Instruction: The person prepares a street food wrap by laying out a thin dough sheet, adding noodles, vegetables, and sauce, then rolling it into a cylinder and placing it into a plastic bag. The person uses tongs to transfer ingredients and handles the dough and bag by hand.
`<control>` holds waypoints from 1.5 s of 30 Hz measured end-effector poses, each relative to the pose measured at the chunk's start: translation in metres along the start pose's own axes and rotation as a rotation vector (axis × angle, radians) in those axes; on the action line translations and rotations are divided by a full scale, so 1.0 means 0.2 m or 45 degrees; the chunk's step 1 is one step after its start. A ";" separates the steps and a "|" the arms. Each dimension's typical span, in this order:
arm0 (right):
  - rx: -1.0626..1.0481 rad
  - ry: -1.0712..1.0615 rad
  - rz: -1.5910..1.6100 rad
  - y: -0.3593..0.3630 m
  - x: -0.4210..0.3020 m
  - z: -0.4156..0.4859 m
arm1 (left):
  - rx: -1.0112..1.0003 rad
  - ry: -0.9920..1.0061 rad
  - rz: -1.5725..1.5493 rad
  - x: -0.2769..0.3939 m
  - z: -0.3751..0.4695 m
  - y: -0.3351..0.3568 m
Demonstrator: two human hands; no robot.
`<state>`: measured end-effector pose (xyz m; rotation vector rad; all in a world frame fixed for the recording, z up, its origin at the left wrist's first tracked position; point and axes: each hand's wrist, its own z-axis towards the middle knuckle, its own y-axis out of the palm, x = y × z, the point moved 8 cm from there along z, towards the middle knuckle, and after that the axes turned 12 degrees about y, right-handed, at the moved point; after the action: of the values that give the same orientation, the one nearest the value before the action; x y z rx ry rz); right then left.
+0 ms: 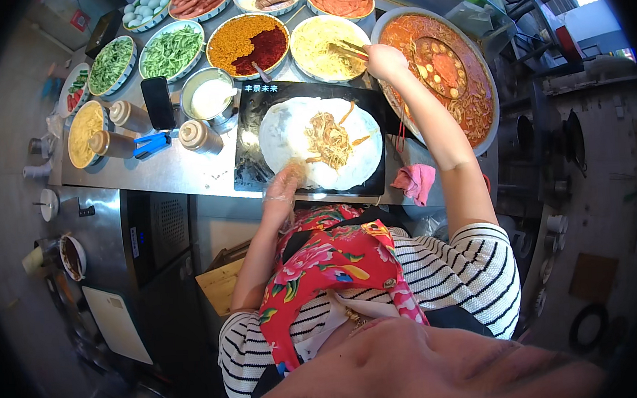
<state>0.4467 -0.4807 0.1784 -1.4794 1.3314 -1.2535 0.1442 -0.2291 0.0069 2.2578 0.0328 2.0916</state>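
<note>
My right hand (387, 62) grips a pair of tongs (350, 50). Their tips reach into a bowl of pale yellow shreds (322, 43). Below it, a thin round pancake (281, 130) lies on a black flat cooking plate (247, 154), topped with a heap of sauced brown shreds (328, 141). At the pancake's near left edge is my left hand (284, 187), in a clear plastic glove. Its fingers are blurred, and whether they pinch the edge I cannot tell.
Right stands a wide pan of red broth (481, 79); a pink cloth (415, 184) lies nearer. Bowls of cucumber shreds (172, 49), spices (243, 39) and sausages (200, 1) line the back. Left are squeeze bottles (200, 138), a steel pot (208, 96), a phone (158, 102) and a blue clamp (152, 145).
</note>
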 end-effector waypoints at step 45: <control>-1.674 0.100 2.528 0.79 0.27 -1.30 | -0.811 0.164 1.406 0.48 0.36 0.60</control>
<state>0.1569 -0.5406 0.0923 0.0201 2.5221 1.0157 0.2199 -0.3446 0.1041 1.8330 -1.9216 2.0526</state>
